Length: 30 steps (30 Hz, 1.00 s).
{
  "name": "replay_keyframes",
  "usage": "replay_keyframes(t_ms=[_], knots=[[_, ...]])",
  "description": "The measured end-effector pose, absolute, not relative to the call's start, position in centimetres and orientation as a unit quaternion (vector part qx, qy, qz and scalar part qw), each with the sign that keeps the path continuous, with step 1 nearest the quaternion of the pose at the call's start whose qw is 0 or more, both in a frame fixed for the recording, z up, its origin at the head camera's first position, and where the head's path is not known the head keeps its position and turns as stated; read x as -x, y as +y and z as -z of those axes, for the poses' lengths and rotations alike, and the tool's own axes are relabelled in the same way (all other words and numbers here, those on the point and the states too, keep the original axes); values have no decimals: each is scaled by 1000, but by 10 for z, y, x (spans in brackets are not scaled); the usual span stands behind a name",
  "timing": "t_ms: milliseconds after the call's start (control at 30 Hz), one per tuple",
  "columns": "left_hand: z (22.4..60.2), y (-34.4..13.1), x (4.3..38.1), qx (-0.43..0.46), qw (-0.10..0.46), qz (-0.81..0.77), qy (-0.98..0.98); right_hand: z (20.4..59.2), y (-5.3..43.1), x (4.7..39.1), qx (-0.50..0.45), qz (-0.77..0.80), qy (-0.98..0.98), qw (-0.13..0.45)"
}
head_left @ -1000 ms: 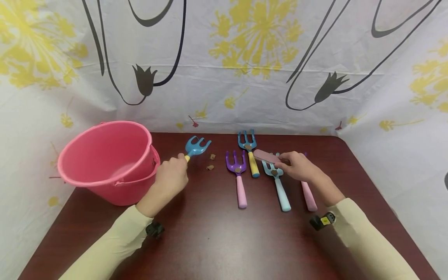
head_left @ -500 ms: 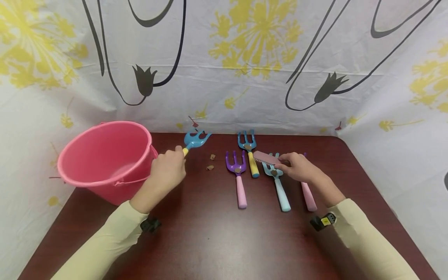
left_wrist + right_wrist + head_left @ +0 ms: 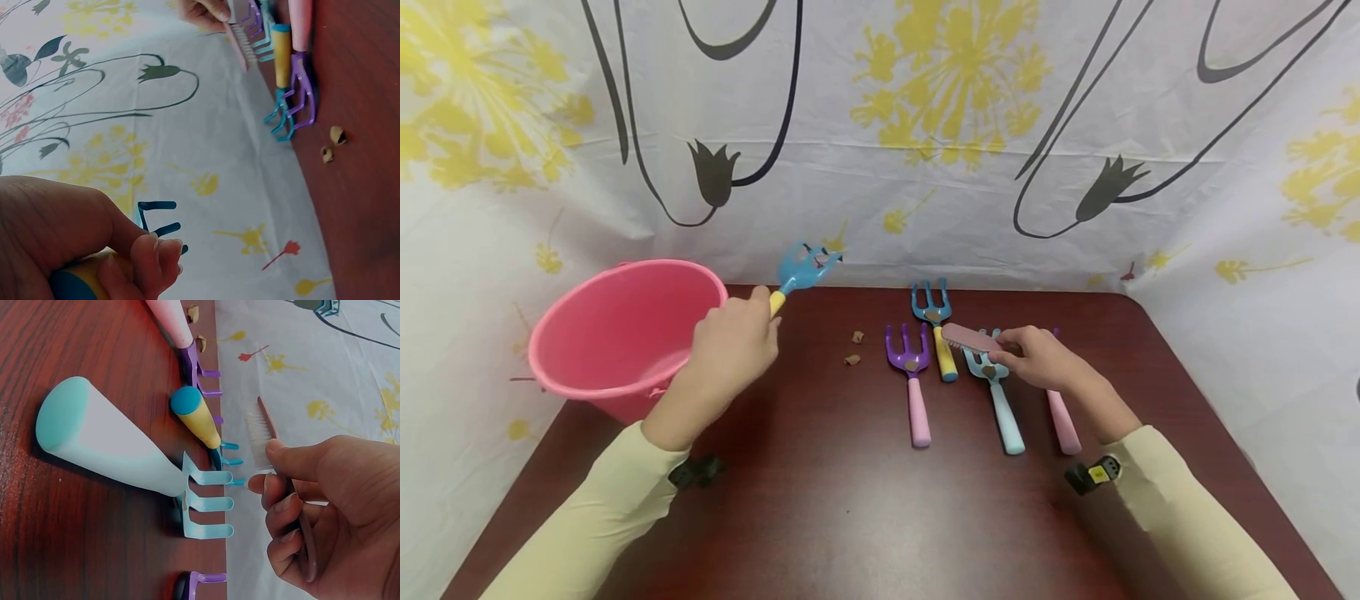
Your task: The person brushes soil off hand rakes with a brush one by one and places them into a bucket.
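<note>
Left hand [image 3: 728,346]: clamped round a raised fork [image 3: 801,268], held right of the bucket [image 3: 602,393].
Right hand [image 3: 1045,358]: a brush [image 3: 972,339] is gripped above the pale fork [image 3: 1003,417].
Views: the raised fork's blue handle end [image 3: 78,284] is shown only from the left wrist.
Table [image 3: 850,467]: far edge is nearly reached by the back fork [image 3: 945,354].
Counts: four forks laid down; two brown scraps [image 3: 852,360] in the gap toward the bucket.

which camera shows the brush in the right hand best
The right wrist view: it shows the brush side-on and close, both its bristles and the handle within the right hand. The head view shows mainly its back; the left wrist view shows back and bristles, smaller. In both, the hand hides the handle.
</note>
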<state>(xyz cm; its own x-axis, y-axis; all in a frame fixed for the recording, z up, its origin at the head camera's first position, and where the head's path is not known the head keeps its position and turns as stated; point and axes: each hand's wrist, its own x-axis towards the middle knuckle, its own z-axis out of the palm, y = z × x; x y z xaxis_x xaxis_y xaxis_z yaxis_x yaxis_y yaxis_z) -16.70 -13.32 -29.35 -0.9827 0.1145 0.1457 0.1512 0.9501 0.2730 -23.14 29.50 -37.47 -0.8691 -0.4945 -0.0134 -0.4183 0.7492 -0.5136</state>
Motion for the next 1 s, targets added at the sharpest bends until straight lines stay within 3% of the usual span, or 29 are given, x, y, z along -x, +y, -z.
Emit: replay_keyframes(t_ms=[433, 700, 1000], knots=[[263, -172, 157, 50, 80, 170, -981, 373, 296, 233, 256, 262, 928, 75], [251, -203, 151, 10, 42, 184, -982, 371, 297, 234, 256, 258, 928, 81], [251, -240, 146, 0, 70, 180, -981, 369, 298, 233, 256, 259, 928, 82]])
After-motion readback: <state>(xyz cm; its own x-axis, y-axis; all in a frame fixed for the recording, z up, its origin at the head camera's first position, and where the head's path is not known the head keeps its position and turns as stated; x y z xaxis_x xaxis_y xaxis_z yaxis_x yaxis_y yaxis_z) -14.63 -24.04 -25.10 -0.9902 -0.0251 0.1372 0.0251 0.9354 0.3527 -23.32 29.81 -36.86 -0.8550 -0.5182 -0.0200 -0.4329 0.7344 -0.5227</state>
